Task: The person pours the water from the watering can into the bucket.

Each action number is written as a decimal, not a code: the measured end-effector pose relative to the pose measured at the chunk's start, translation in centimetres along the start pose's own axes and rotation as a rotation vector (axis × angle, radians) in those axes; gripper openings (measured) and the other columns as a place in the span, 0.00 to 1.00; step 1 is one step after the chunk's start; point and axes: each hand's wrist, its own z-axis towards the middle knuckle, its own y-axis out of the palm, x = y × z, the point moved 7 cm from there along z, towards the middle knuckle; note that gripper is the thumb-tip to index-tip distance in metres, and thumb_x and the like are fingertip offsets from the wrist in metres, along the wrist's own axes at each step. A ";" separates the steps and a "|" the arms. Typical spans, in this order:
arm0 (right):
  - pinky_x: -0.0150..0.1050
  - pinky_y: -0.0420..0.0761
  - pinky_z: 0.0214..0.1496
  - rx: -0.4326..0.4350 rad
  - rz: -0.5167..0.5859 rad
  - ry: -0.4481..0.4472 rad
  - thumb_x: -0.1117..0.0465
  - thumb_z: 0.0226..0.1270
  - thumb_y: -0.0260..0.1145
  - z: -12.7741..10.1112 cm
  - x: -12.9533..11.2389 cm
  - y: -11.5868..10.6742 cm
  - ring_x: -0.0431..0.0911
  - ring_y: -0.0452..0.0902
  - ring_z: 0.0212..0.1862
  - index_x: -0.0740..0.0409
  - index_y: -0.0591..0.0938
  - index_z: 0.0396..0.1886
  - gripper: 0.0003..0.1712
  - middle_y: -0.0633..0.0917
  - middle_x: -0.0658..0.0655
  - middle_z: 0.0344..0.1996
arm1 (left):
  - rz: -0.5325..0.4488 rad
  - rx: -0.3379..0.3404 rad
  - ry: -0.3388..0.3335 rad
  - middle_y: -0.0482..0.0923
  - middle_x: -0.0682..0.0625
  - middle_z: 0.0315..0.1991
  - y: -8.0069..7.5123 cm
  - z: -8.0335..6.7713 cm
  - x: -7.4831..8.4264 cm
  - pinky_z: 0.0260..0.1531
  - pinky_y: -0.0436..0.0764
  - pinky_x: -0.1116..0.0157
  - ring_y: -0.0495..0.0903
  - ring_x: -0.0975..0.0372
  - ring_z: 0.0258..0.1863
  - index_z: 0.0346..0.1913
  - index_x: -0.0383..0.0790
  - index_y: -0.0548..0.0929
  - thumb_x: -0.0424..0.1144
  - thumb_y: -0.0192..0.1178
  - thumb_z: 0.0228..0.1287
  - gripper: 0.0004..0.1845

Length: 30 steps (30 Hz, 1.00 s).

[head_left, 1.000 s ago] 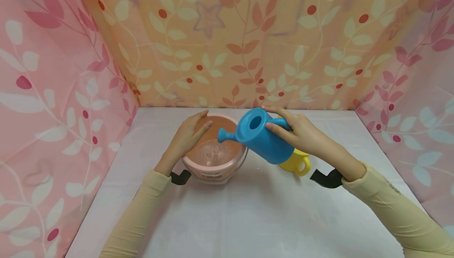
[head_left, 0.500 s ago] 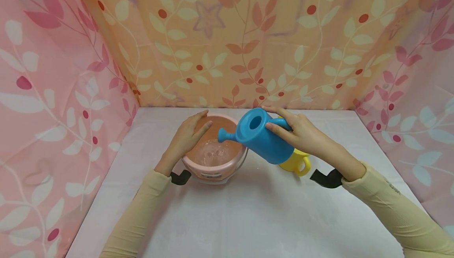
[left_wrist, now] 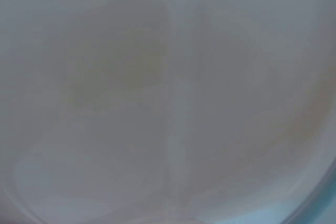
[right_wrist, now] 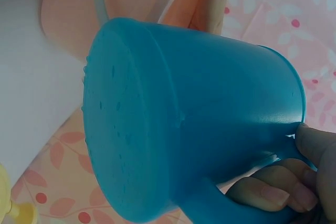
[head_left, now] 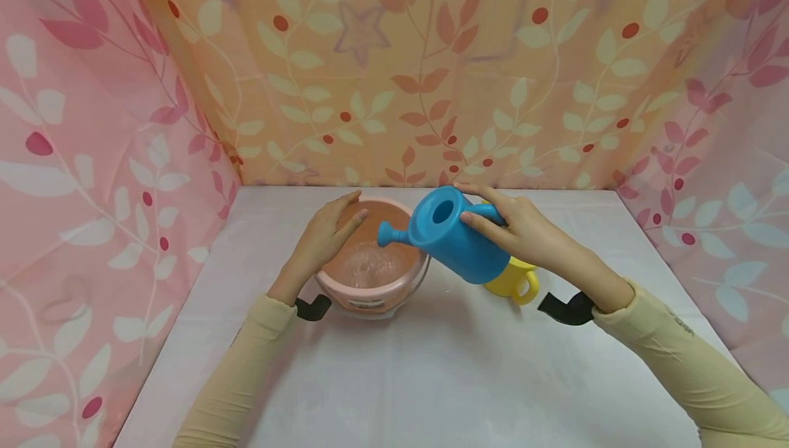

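Right hand (head_left: 527, 232), fingers (right_wrist: 266, 191) clamped round handle (right_wrist: 226, 208) of tilted blue watering can (head_left: 465, 246), spout (head_left: 393, 234) over pink bucket (head_left: 370, 292) on table (head_left: 431, 379). Left hand (head_left: 322, 237) at bucket's rim, fingers extended. Yellow mug (head_left: 507, 283) partly hidden by can.

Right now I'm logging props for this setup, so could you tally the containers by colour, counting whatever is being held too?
Blue: 1 (watering can)
Pink: 1 (bucket)
Yellow: 1 (handled container, partly hidden)
Total: 3
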 end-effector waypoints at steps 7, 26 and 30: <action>0.60 0.77 0.47 -0.004 0.002 0.008 0.47 0.67 0.57 0.1 0.1 0.0 0.64 0.73 0.55 0.43 0.61 0.70 0.32 0.74 0.61 0.60 | 0.000 0.003 0.005 0.69 0.47 0.63 0.0 0.1 -0.1 0.63 0.63 0.48 0.63 0.51 0.65 0.69 0.50 0.62 0.62 0.45 0.66 0.33; 0.59 0.78 0.47 0.003 0.004 0.004 0.48 0.67 0.57 0.0 0.1 0.0 0.62 0.76 0.52 0.45 0.62 0.69 0.32 0.77 0.61 0.56 | -0.003 0.003 -0.003 0.68 0.48 0.63 0.0 0.1 0.0 0.63 0.62 0.48 0.63 0.51 0.65 0.69 0.51 0.62 0.60 0.47 0.67 0.31; 0.59 0.78 0.46 0.006 0.002 0.006 0.48 0.67 0.57 0.0 0.1 0.1 0.62 0.77 0.51 0.47 0.63 0.69 0.32 0.78 0.62 0.55 | -0.002 0.005 -0.001 0.68 0.48 0.63 0.0 0.1 0.0 0.64 0.62 0.49 0.62 0.51 0.65 0.69 0.50 0.62 0.59 0.47 0.67 0.31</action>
